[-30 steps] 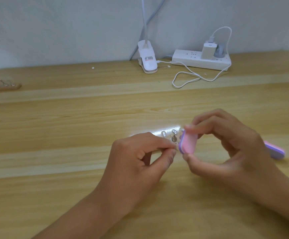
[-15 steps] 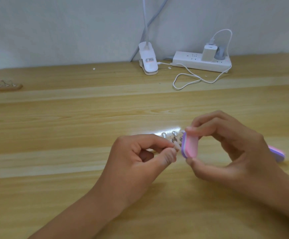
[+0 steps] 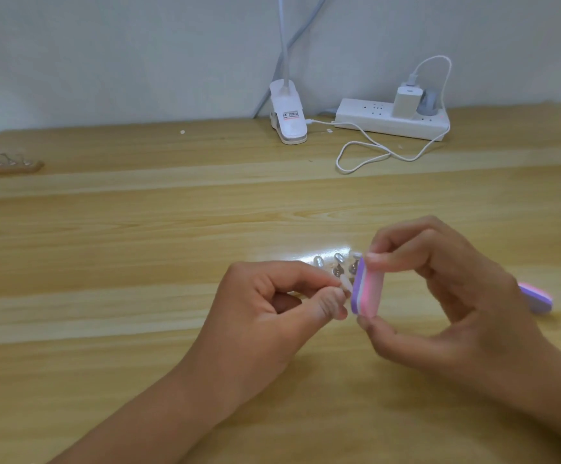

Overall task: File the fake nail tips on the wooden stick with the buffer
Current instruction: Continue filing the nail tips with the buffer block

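A pale, wood-grain desk [image 3: 138,229] runs up to a light wall. At its back edge stands the white clamp of a clip lamp [image 3: 287,117], and just to the right of it lies a white power strip [image 3: 372,120] holding a white charger [image 3: 406,102] and a grey plug [image 3: 428,102]. A thin white cable [image 3: 338,162] loops across the wood in front of the strip. A few small white specks [image 3: 182,131] dot the surface near the clamp. At the far left edge lies a wooden stick [image 3: 21,167] with a row of clear nail tips [image 3: 1,159]. A pink-and-purple block [image 3: 536,298] lies on the right, partly hidden.
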`<action>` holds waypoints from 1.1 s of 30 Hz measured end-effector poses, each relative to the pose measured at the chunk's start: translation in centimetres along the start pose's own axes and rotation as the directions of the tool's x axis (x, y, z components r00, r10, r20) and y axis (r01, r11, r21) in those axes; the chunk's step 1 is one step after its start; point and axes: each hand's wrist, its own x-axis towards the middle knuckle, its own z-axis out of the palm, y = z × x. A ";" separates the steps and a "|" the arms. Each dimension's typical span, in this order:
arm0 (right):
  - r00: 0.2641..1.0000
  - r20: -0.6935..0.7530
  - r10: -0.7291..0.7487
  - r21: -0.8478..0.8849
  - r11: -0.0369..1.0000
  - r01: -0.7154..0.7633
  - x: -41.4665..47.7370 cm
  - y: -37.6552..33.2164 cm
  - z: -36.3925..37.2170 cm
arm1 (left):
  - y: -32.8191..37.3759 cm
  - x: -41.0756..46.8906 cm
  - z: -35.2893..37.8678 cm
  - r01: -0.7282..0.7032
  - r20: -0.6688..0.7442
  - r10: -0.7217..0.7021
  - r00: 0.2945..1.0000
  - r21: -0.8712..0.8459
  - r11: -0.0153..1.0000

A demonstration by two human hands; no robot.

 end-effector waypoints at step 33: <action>0.998 0.021 -0.058 -0.222 0.973 0.061 0.0 -0.7 -0.1 | -0.6 0.0 -0.5 0.085 0.118 -0.076 0.990 -0.072 0.994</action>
